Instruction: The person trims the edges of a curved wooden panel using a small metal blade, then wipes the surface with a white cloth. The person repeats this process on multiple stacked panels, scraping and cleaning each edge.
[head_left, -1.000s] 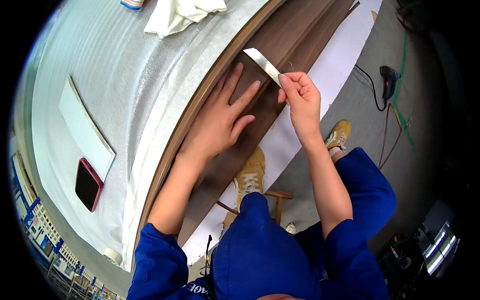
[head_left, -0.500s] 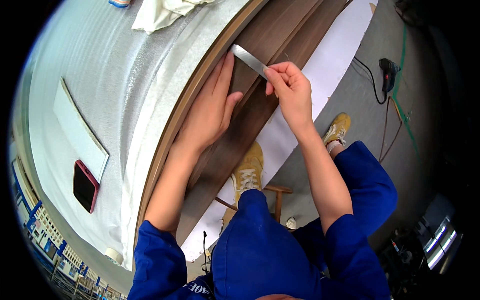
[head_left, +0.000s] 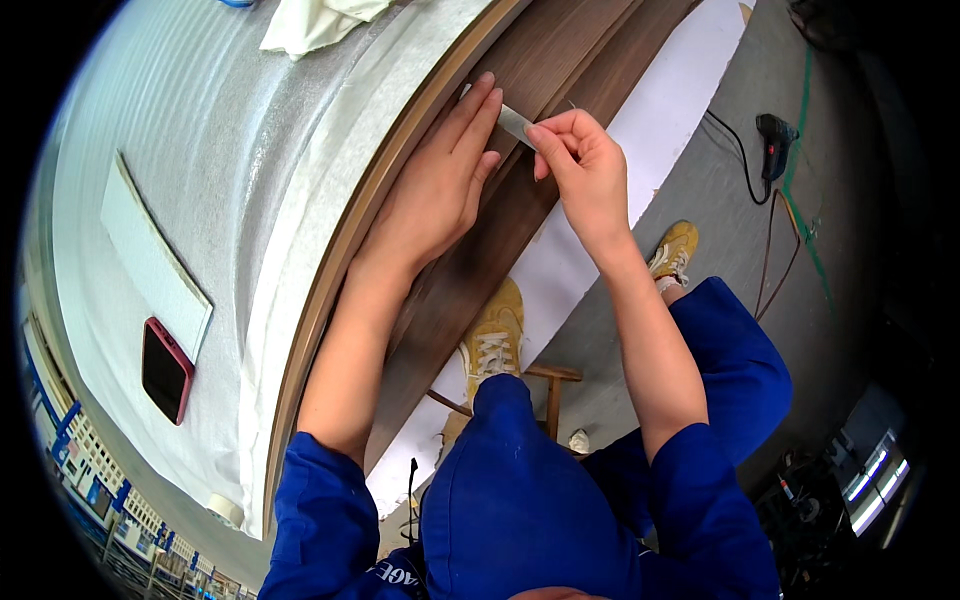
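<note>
My right hand (head_left: 590,170) pinches one end of a thin, flat silvery strip (head_left: 516,126) between thumb and fingers. The strip reaches across dark brown wood-look boards (head_left: 470,235) toward a raised brown edge (head_left: 312,345) on their left. My left hand (head_left: 432,195) rests along that edge, its fingers stretched out and the thumb apart. Its fingertips lie across the strip and hide part of it; a small bit of the far end shows beyond them. Whether the strip is metal or some other shiny material I cannot make out.
White sheeting covers the surface at left, bearing a red-edged phone (head_left: 167,370), a pale flat panel (head_left: 155,255) and a white cloth (head_left: 318,22). White paper (head_left: 640,150) lies under the boards. A black corded power tool (head_left: 775,145) and a wooden stool (head_left: 553,395) are on the right.
My left hand has slid forward and right, so its fingers now cover part of the strip. The right hand keeps its pinch, almost in place.
</note>
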